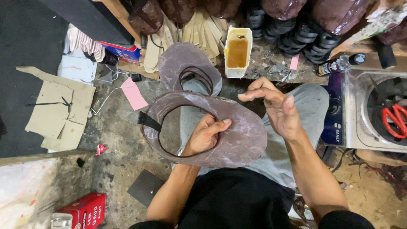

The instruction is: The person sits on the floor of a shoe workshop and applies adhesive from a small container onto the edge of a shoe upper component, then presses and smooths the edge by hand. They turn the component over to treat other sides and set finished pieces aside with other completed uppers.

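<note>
The brown oval piece (237, 140), a flat ring of leather-like sheet with a large cut-out in its middle, is held in the air over the person's lap, its long axis running roughly left to right across the view and its face tilted up toward the camera. The left hand (205, 136) comes up through the cut-out from below; its grip is closed on the inner edge of the right-hand band, thumb on top and fingers curled beneath, so this hand alone carries the piece. A short black strap (149, 121) sticks out from the piece's far left edge, away from both hands.

The right hand (277, 108) hovers just above and to the right of the piece, at its wide right end. Its grip is loosely half open, fingers bent with thumb and forefinger drawn near each other, and it holds nothing that can be made out. So the piece lies down and to the left of the right hand, close but apart.

A second, similar brown piece (186, 68) lies just behind on the floor, partly overlapped. Beyond it stands a white container of amber liquid (237, 53) on the bench (275, 70). A pink tag (134, 94) lies to the left, red scissors (396, 121) far to the right.
</note>
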The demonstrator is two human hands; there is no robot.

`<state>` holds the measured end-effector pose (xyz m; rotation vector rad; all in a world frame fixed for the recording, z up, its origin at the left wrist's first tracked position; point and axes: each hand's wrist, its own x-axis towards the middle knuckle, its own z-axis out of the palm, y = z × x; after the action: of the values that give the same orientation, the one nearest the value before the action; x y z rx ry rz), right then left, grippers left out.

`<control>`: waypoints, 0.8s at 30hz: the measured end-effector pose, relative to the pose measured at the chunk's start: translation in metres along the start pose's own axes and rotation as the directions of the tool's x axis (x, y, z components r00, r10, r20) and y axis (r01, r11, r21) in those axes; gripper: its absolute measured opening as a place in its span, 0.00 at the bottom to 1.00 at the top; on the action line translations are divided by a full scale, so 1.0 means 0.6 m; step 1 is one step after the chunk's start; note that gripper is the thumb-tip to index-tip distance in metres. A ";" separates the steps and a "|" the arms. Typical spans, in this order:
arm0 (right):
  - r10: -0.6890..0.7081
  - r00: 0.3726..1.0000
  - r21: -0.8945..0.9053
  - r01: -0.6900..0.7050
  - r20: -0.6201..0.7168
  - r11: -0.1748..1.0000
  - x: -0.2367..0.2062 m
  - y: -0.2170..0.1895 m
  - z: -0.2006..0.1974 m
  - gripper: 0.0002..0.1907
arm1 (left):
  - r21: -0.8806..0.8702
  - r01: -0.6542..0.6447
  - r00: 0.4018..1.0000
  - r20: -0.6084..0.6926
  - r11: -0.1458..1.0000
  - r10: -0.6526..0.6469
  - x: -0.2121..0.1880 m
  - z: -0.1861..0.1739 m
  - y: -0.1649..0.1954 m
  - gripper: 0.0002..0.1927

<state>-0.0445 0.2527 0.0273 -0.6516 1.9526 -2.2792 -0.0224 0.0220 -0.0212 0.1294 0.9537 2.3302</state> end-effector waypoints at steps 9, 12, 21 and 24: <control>0.069 0.994 -0.077 -0.062 0.090 0.995 0.010 0.018 0.012 0.58 | -0.056 0.027 0.999 -0.044 0.998 -0.029 -0.012 -0.002 -0.006 0.16; 0.072 0.996 -0.060 -0.069 0.053 0.996 0.001 0.021 0.006 0.59 | -0.013 -0.054 0.994 -0.099 0.998 0.053 -0.019 -0.013 0.006 0.17; 0.017 1.000 -0.121 -0.014 0.021 0.993 -0.011 0.020 0.005 0.57 | -0.029 -0.030 0.993 -0.115 0.999 0.027 -0.018 -0.005 0.010 0.15; 0.017 0.999 -0.110 -0.013 0.035 0.994 -0.010 0.022 0.008 0.55 | -0.094 -0.059 0.985 -0.170 0.994 0.042 -0.026 0.004 0.022 0.16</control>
<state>-0.0401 0.2477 0.0137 -0.6804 2.0714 -2.1488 -0.0160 0.0072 -0.0088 -0.0853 0.9217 2.4604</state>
